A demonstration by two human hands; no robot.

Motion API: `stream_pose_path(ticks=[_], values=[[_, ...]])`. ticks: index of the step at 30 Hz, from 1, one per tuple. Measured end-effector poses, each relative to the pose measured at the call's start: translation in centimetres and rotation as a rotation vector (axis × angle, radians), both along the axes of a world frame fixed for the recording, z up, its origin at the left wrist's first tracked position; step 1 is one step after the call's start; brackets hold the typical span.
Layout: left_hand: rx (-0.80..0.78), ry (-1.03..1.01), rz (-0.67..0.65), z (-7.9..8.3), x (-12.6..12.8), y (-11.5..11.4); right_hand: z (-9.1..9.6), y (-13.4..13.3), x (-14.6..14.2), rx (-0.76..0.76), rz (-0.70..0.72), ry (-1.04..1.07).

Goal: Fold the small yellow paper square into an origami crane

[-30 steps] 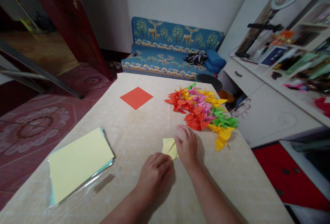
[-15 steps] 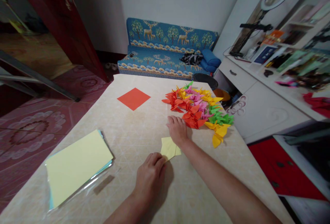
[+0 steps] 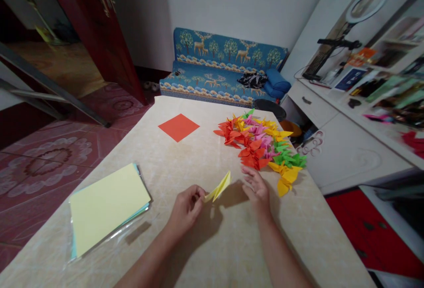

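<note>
A piece of folded yellow paper (image 3: 221, 187) is held up off the table, its left end pinched between the thumb and fingers of my left hand (image 3: 188, 206). My right hand (image 3: 257, 191) is to the right of the paper, apart from it, with its fingers spread and nothing in them. Just beyond that hand lies a pile of folded paper cranes in red (image 3: 253, 154), pink (image 3: 261, 135), green (image 3: 287, 155) and yellow (image 3: 285, 176).
A red paper square (image 3: 179, 127) lies flat toward the table's far side. At the left, a stack of pale yellow sheets (image 3: 109, 208) rests on clear plastic wrapping. Past the cloth-covered table (image 3: 212, 252) stand a blue patterned sofa (image 3: 212, 76) and a white cabinet (image 3: 357, 146).
My left hand has lifted the yellow paper from the tabletop and tilted it edge-on. My right hand has moved right, off the paper, and turned with its fingers opened. The view has shifted slightly.
</note>
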State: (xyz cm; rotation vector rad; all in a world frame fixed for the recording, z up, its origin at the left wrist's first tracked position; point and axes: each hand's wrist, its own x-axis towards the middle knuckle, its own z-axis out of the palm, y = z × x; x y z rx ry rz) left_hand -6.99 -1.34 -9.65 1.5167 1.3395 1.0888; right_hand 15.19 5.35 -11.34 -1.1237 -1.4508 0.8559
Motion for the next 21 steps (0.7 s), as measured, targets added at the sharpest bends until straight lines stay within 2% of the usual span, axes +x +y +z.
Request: stream_pose_path(ticks=[3, 5, 7, 10, 14, 16, 21], values=[[-0.171, -0.296, -0.064, 0.3, -0.5, 0.3, 1.6, -1.3, -0.2, -0.073, 0.23, 0.016], [-0.212, -0.4, -0.063, 0.1, -0.5, 0.4, 2.1, -1.8, -0.7, -0.083, 0.293, 0.027], [-0.247, -0.418, -0.045, -0.1, -0.4, 0.5, 1.9, -2.0, -1.2, -0.142, 0.312, 0.051], [-0.228, -0.295, 0.036, -0.4, -0.4, 0.8, 0.6, -1.9, -1.7, -0.262, 0.194, 0.024], [0.08, 0.059, 0.17, -0.6, -0.6, 0.9, -1.4, -1.6, -1.7, -0.199, -0.019, -0.209], [0.191, 0.161, 0.128, -0.7, -0.5, 0.9, -1.8, -1.3, -1.6, -0.148, -0.049, -0.315], [0.262, 0.284, -0.059, -1.0, 0.2, 0.7, -1.8, -1.1, -1.7, -0.143, -0.095, -0.404]])
